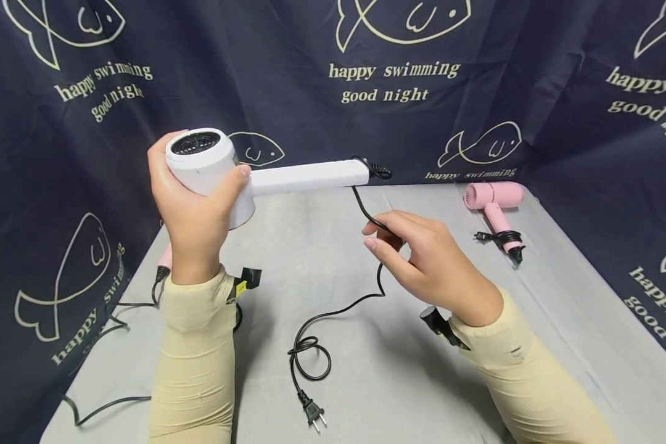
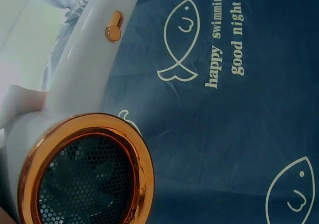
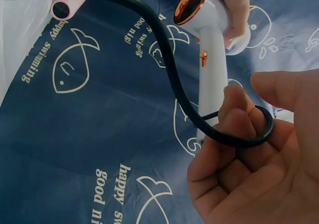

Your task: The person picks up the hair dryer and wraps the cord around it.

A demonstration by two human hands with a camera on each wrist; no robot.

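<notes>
Partly hidden behind your left sleeve (image 1: 194, 351) lies a pink piece (image 1: 167, 258) with a black lead (image 1: 135, 304). Your left hand (image 1: 189, 213) wraps round the barrel (image 1: 209, 172) of a smooth white hair dryer (image 1: 258, 180), its honeycomb mesh (image 2: 87, 181) ringed in shiny copper colour; the straight handle (image 1: 311, 176) points right from that grip, above the grey table (image 1: 322, 246). A thin black cord (image 1: 338, 311) runs into your right hand (image 1: 433, 259), held in curled fingers, then trails below, between your forearms, to a two-pin plug (image 1: 312, 410). Right of that grip lies a pink dryer (image 1: 496, 216), cord wound round it; a dark printed curtain (image 1: 388, 126) hangs beyond both hands.
</notes>
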